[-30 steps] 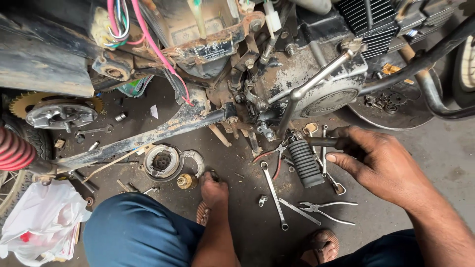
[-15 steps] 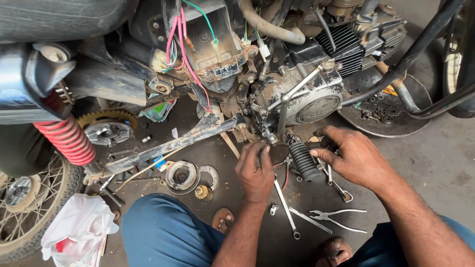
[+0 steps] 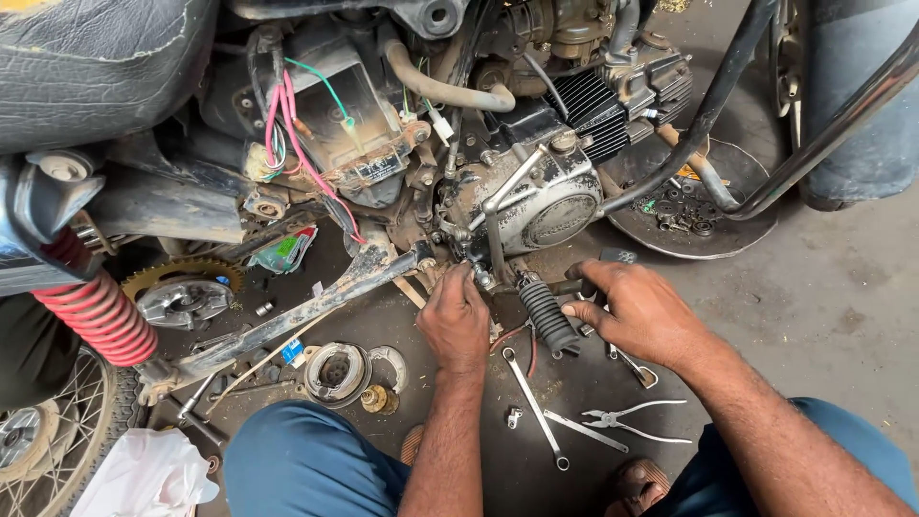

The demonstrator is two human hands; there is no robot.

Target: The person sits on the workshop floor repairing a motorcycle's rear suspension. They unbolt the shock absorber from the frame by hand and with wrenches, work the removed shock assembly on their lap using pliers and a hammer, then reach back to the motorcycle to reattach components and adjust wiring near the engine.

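soft, even daylight falls on my work, brightest on the bare grey concrete floor at the right, while the greasy black underside of the motorcycle frame sits dim with shadow pooling beneath it. the silver ribbed engine cover shows only a dull sheen, no harsh glare. my left hand and right hand are sharp, and only the corners stretch and soften slightly.

You see a red coiled shock spring, pink and green wires, a silver-grey metal engine cover, a black ribbed rubber footpeg, a gold toothed sprocket, blue trousers and silver steel spanners on dark oily floor.
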